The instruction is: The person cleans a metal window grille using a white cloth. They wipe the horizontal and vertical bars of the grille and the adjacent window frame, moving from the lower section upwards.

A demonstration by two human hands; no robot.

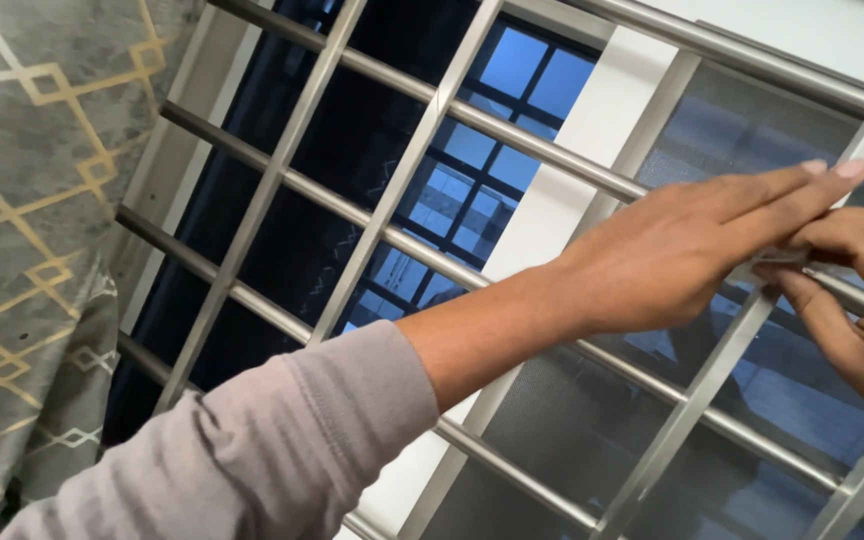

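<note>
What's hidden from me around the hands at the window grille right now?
- Head view: right hand is cut off by the frame's right edge.
- Whatever the fingers of the left hand pinch at the grille bar is covered by them.
- Outside, behind the mesh screen, is blurred and dark.

a shiny steel window grille of crossing bars stands tilted across the view, fronting dark glass and grey mesh.

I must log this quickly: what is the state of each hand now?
Left hand: open, fingers flat against the window grille.
Right hand: curled around a grille bar; the grip cannot be told.
</note>
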